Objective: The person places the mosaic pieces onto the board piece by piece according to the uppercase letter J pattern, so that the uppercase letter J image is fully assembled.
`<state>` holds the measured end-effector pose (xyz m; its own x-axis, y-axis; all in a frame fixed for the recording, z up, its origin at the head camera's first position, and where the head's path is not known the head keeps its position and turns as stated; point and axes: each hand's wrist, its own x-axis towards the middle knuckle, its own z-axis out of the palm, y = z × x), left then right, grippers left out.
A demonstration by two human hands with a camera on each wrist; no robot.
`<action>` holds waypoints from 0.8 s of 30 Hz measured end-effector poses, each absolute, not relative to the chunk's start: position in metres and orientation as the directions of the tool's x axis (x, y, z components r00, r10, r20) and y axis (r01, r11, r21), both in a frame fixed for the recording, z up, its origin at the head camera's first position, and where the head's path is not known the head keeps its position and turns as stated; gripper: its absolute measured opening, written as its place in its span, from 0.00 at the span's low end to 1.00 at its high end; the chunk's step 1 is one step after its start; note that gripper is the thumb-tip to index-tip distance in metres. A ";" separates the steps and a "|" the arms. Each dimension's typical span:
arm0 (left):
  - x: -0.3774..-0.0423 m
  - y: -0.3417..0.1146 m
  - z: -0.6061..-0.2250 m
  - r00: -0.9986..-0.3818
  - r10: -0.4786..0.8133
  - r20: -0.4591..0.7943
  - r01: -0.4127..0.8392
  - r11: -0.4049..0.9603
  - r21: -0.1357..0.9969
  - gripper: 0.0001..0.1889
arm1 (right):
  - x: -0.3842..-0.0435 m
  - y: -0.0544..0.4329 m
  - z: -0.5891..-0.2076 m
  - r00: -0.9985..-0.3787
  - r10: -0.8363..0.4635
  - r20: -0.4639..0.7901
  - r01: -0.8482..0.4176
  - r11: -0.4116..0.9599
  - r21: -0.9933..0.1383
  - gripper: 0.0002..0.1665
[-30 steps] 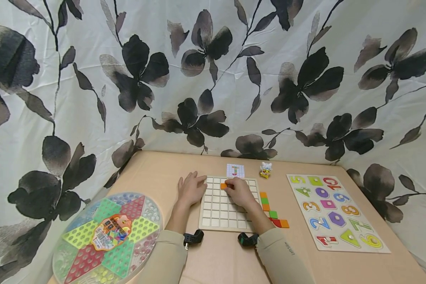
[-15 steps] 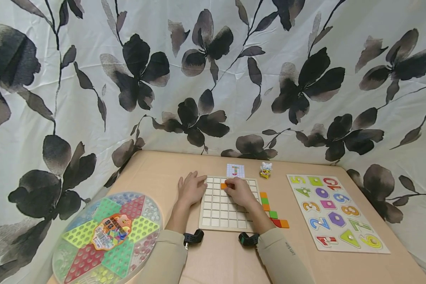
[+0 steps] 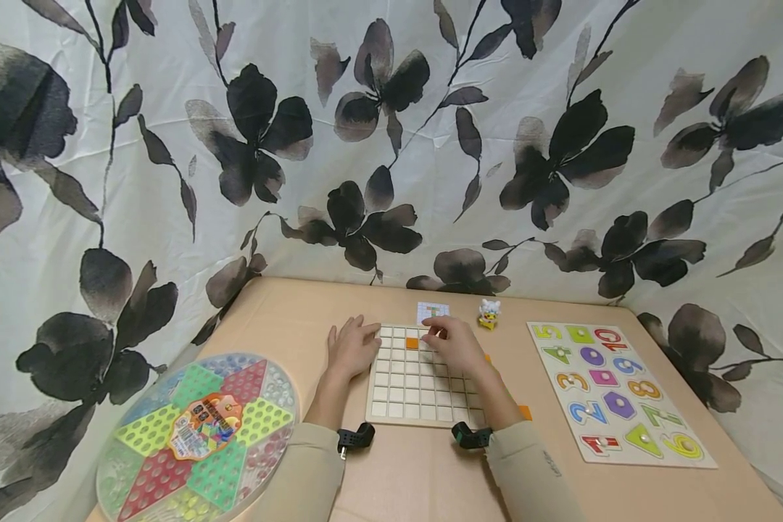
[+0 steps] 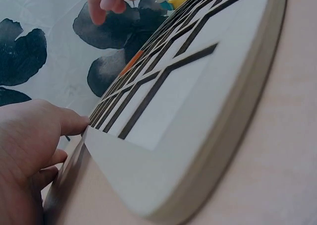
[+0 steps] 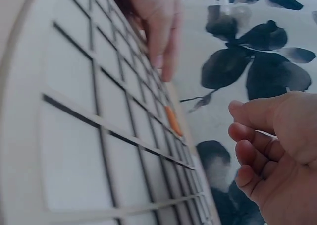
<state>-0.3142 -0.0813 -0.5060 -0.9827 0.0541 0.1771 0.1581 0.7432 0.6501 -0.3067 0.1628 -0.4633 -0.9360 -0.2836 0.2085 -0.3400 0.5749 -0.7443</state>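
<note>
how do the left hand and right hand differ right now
The left hand touches the left edge of the grid board; the right hand is raised above it. The left hand's fingers look more stretched out, the right hand's loosely curled. Both appear to hold nothing.

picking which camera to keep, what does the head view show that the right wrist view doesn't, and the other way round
Only the head view: the round game board, number board, pattern card and small figurine. Only the right wrist view: the palm side of the right hand, with no tile showing in its fingers. Both: the grid board, its orange tile, the left hand and the right hand.
</note>
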 end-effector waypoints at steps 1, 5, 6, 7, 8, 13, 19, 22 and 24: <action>-0.314 -0.081 -0.506 -0.983 0.053 0.178 0.159 0.742 0.652 0.20 | -0.306 0.165 -0.461 -0.934 -0.285 0.217 -0.348 0.579 -0.737 0.19; -0.314 -0.082 -0.508 -0.981 0.054 0.188 0.166 0.735 0.657 0.20 | -0.303 0.174 -0.455 -0.920 -0.309 0.241 -0.383 0.582 -0.717 0.19; -0.314 -0.082 -0.508 -0.981 0.054 0.186 0.166 0.734 0.658 0.20 | -0.303 0.177 -0.454 -0.918 -0.314 0.241 -0.387 0.582 -0.715 0.18; -0.314 -0.082 -0.508 -0.981 0.054 0.184 0.164 0.734 0.659 0.20 | -0.302 0.179 -0.453 -0.916 -0.319 0.245 -0.393 0.580 -0.714 0.19; -0.315 -0.081 -0.508 -0.981 0.055 0.184 0.164 0.734 0.659 0.20 | -0.302 0.182 -0.452 -0.912 -0.325 0.249 -0.400 0.578 -0.711 0.19; -0.315 -0.081 -0.507 -0.983 0.054 0.175 0.157 0.736 0.658 0.20 | -0.300 0.195 -0.449 -0.910 -0.324 0.259 -0.406 0.571 -0.713 0.20; -0.314 -0.081 -0.506 -0.983 0.058 0.172 0.158 0.737 0.657 0.20 | -0.297 0.207 -0.441 -0.910 -0.314 0.271 -0.408 0.567 -0.716 0.20; -0.315 -0.081 -0.506 -0.984 0.060 0.171 0.159 0.739 0.655 0.20 | -0.298 0.213 -0.439 -0.907 -0.321 0.271 -0.414 0.573 -0.707 0.20; -0.315 -0.081 -0.506 -0.984 0.061 0.169 0.158 0.737 0.657 0.20 | -0.300 0.218 -0.440 -0.909 -0.325 0.261 -0.410 0.584 -0.700 0.20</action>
